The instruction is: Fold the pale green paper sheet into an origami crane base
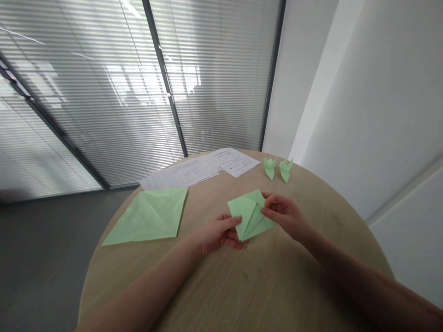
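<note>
A partly folded piece of green origami paper (247, 213) is held between both hands, a little above the table. My left hand (223, 232) grips its left corner, thumb on top and fingers underneath. My right hand (282, 213) pinches the right side near the upper edge, with thumb and forefinger at a fold. A narrow flap runs diagonally across the paper's face. Beyond it stand two small folded green paper cranes (269, 168). To the left lies a larger creased green sheet (150, 214), spread open.
The round wooden table (214, 286) carries several printed white sheets (187, 170) along its far edge. Behind it is a glass partition with blinds (221, 92). A white wall (374, 115) rises close on the right.
</note>
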`<state>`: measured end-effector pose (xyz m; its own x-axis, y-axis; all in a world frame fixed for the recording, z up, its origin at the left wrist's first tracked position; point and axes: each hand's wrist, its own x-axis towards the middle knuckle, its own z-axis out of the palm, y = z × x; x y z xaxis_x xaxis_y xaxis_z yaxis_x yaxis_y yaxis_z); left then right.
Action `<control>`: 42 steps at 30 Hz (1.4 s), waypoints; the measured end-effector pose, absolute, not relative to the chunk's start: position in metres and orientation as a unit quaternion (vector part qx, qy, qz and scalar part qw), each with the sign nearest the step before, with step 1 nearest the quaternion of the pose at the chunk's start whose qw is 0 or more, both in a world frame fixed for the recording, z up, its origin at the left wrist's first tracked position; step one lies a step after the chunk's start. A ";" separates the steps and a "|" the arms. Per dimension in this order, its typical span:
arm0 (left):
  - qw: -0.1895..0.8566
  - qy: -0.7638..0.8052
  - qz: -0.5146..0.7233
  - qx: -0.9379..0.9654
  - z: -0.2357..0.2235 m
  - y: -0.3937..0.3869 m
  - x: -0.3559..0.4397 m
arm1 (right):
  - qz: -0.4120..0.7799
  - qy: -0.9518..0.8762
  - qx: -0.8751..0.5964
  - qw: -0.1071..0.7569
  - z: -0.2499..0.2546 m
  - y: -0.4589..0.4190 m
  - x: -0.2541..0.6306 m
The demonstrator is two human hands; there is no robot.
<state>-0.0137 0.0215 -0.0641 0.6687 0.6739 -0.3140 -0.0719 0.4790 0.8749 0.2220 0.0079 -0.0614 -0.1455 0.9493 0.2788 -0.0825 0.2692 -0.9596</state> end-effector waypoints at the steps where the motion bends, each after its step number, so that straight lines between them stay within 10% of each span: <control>1: 0.789 0.336 0.229 0.461 -0.064 0.021 -0.013 | 0.486 -0.577 -0.376 0.538 -0.064 0.009 0.221; 42: 0.609 0.431 0.195 0.637 -0.064 0.014 0.001 | 0.496 -0.512 -0.498 0.495 -0.074 0.011 0.214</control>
